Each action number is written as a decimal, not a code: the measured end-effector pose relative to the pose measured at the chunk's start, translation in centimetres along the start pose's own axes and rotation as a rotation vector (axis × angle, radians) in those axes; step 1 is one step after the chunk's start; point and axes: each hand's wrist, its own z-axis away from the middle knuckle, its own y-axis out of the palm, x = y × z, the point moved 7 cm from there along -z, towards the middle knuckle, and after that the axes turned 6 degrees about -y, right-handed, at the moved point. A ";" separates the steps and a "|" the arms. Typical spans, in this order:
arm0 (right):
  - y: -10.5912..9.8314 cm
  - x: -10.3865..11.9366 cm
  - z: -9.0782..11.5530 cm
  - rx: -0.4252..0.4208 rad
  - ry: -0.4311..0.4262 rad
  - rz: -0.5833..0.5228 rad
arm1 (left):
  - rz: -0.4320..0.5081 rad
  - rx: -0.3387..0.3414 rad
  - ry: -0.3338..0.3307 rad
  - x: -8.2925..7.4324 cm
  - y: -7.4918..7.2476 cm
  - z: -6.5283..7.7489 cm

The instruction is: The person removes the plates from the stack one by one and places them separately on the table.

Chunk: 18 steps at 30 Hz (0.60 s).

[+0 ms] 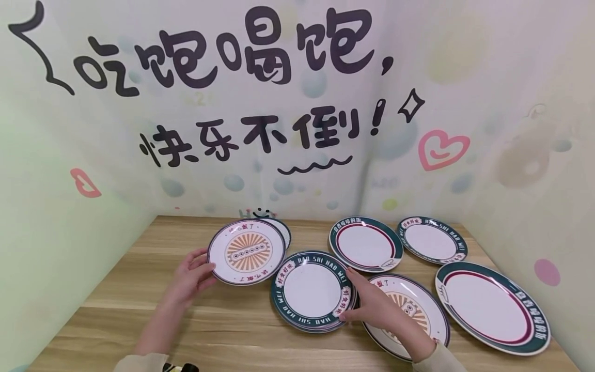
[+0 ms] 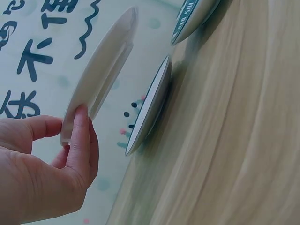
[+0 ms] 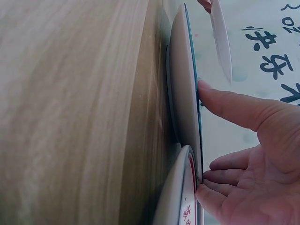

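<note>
My left hand [image 1: 195,274] pinches the rim of a white plate with an orange sunburst print [image 1: 248,253]. In the left wrist view this plate [image 2: 101,70] is tilted and held above the table, thumb on one face and fingers on the other. My right hand [image 1: 374,305] is spread along the right rim of a green-rimmed plate [image 1: 312,292]. Seen from the right wrist, the thumb [image 3: 229,103] and fingertips touch that rim, and another plate's edge shows beneath it. Partly hidden behind the lifted plate is a small plate [image 1: 282,232].
A second sunburst plate [image 1: 429,310] lies under my right forearm. Two oval plates with red inner rings, one at back centre [image 1: 367,243] and one at right [image 1: 485,310], lie near a green-rimmed plate [image 1: 432,240]. Printed walls border the wooden table [image 1: 223,330].
</note>
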 end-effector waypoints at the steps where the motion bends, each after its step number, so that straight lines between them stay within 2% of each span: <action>1: 0.0 0.0 0.0 0.000 -0.001 0.000 | 0.009 -0.011 -0.004 -0.1 -0.3 -0.1; 11: -0.3 0.4 0.2 0.003 -0.025 0.005 | 0.090 -0.108 -0.037 -0.6 -3.6 -1.3; 18: -0.2 0.4 0.2 0.002 -0.021 0.001 | 0.196 -0.154 -0.048 -0.8 -5.3 -2.2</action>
